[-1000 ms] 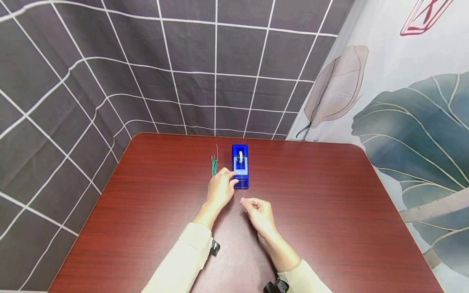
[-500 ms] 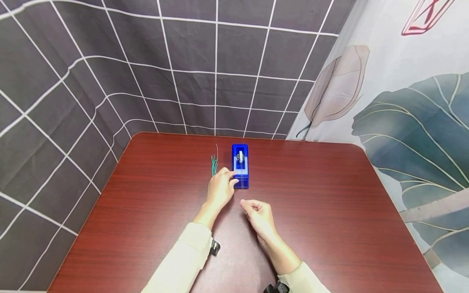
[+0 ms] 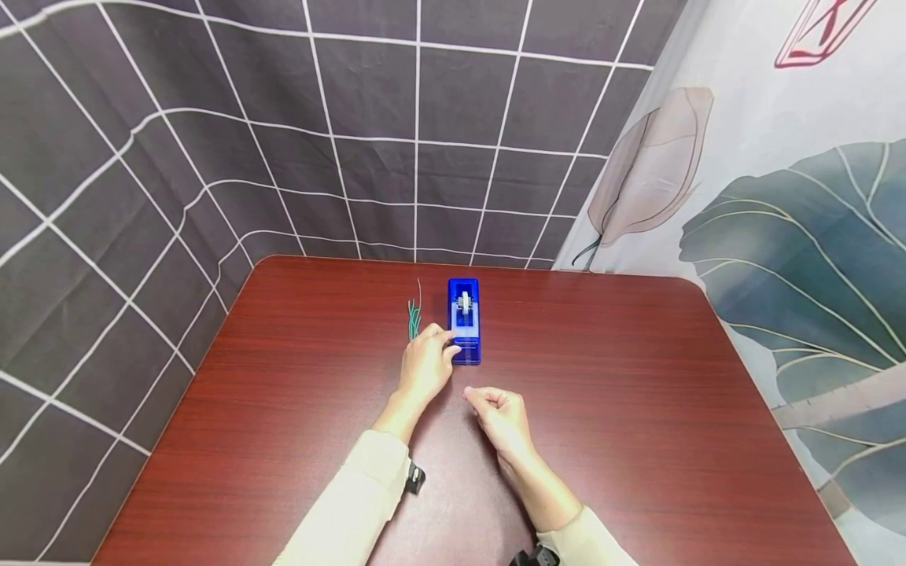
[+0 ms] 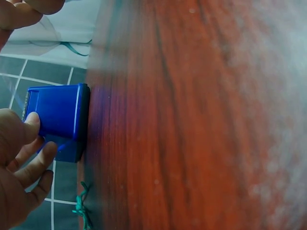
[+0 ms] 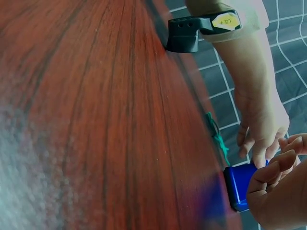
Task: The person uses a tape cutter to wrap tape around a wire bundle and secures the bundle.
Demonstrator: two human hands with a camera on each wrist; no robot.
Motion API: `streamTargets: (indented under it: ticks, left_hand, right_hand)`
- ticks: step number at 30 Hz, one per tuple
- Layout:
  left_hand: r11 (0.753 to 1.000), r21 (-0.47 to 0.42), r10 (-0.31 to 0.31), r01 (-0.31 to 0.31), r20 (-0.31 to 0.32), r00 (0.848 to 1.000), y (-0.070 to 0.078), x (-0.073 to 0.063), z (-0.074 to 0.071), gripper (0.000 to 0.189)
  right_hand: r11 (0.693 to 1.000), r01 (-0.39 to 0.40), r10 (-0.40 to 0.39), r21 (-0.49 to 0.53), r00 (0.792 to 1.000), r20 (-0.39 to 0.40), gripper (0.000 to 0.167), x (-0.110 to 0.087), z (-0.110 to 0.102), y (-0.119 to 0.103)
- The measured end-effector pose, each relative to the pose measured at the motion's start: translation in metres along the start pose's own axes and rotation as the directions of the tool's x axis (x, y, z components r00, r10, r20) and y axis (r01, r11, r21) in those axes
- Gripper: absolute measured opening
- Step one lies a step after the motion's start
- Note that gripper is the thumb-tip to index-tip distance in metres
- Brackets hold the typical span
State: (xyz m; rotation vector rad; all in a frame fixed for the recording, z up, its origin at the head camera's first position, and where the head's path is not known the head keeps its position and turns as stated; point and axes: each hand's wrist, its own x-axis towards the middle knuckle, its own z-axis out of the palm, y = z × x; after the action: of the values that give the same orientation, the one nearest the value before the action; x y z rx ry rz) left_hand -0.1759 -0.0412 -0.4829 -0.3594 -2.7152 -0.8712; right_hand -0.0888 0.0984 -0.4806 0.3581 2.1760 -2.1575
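Left hand (image 3: 426, 365) grips the tape dispenser (image 3: 465, 324) beside it; right hand (image 3: 502, 413) pinches, apparently, pulled-out tape (image 4: 18, 96), not yet torn.

The dispenser (image 3: 464, 322) is blue, the ties (image 4: 79, 206) green, the table (image 3: 602, 377) red-brown with dark grain, the far cloth (image 3: 463, 94) grey with white gridlines, the right curtain (image 3: 750, 110) white with a blue-green leaf (image 3: 814, 244).

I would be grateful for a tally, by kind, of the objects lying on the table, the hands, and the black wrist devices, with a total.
Tape dispenser, its roll counted with it: 1
Bundle of green strands: 1
Hands, left hand and right hand: 2
Black wrist devices: 2
Total: 6
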Motion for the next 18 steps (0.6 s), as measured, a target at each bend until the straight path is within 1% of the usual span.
streamTargets:
  ticks: [5,12,18]
  left_hand:
    - [1.000,-0.009,-0.010,0.010,0.011,1.000,0.0003,0.0005,0.0002,0.024]
    - [1.000,-0.012,0.004,-0.004,-0.003,1.000,0.0007,0.0000,-0.0007,0.023]
    - [1.000,-0.004,0.013,-0.013,-0.008,1.000,0.0002,0.0002,-0.0003,0.023]
  right_hand:
    - [1.000,-0.009,0.009,0.013,1.000,-0.003,0.022,0.0002,0.0003,-0.0001]
    - [1.000,-0.011,0.011,0.024,1.000,0.016,0.021,-0.0028,-0.0013,-0.0019]
    - [1.000,-0.023,0.023,0.006,1.000,0.010,0.022,-0.0052,-0.0024,-0.0023]
